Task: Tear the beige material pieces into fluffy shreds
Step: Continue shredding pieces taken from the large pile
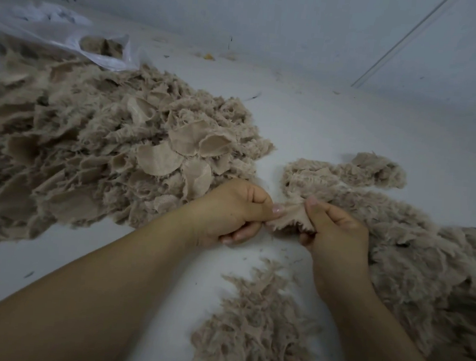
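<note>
A small beige material piece with a frayed lower edge is stretched between both hands just above the white floor. My left hand pinches its left end between thumb and fingers. My right hand grips its right end, thumb on top. To the left lies a big heap of beige pieces, some round and flat, others ragged. On the right spreads a mound of fluffy shreds. A smaller patch of shreds lies between my forearms.
A clear plastic bag holding more beige material lies at the back left on the white floor. A pale wall rises behind, with a thin strip running down it at the right. Small dark and yellow scraps dot the floor.
</note>
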A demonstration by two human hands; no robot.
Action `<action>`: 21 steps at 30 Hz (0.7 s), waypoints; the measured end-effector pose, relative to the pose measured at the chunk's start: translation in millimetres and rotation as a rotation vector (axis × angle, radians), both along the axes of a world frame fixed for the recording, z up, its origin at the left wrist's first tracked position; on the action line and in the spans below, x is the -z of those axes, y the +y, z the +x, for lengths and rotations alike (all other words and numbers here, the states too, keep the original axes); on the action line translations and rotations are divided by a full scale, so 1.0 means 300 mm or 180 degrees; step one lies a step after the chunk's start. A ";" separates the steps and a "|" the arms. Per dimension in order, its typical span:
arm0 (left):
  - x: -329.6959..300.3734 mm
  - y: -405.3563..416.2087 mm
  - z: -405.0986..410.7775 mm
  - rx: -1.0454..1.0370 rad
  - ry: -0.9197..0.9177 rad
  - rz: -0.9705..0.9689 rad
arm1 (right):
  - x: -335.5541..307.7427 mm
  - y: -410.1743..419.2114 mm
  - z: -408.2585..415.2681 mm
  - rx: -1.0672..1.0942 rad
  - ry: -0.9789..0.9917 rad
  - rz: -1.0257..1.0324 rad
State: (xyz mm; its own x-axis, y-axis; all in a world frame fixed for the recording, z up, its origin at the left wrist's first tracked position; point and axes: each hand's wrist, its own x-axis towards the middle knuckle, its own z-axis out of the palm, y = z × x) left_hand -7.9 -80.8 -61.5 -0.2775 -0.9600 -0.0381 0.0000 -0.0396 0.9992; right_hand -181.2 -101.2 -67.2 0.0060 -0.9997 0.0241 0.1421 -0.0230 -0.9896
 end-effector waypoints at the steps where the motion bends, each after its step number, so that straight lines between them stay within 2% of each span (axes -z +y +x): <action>1: -0.006 0.003 0.004 0.0080 -0.0042 -0.0008 | 0.001 -0.001 -0.001 0.0025 0.0020 0.0005; 3: -0.016 0.000 0.004 -0.0145 0.0278 -0.0136 | 0.003 -0.002 -0.004 0.0069 0.0072 0.0036; 6: -0.014 -0.008 -0.021 -0.0973 0.1142 -0.0437 | 0.006 0.005 0.003 0.0002 0.0208 0.0022; 11: -0.023 -0.014 -0.068 -0.1953 0.1591 -0.0681 | 0.002 -0.009 -0.003 0.0069 0.0058 0.0244; 13: -0.030 -0.017 -0.048 -0.2034 0.1368 -0.0684 | -0.002 -0.008 -0.008 0.0074 -0.0054 0.0258; 15: -0.023 -0.014 -0.036 -0.1825 0.0660 -0.0598 | -0.004 0.002 -0.005 -0.0069 0.0020 0.0095; 18: -0.010 -0.002 -0.052 -0.1165 -0.0410 -0.0382 | -0.007 0.011 0.004 -0.0314 0.0144 -0.0073; 21: -0.012 0.001 -0.054 -0.0732 -0.0676 -0.0392 | -0.009 0.012 0.000 -0.0500 0.0169 -0.0158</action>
State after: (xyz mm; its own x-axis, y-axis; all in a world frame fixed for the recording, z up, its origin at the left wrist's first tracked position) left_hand -24.1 -80.4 -57.8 -0.0515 -0.9975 0.0482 -0.2138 0.0581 0.9751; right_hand -181.2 -97.6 -64.5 0.1648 -0.9839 0.0690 0.0955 -0.0537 -0.9940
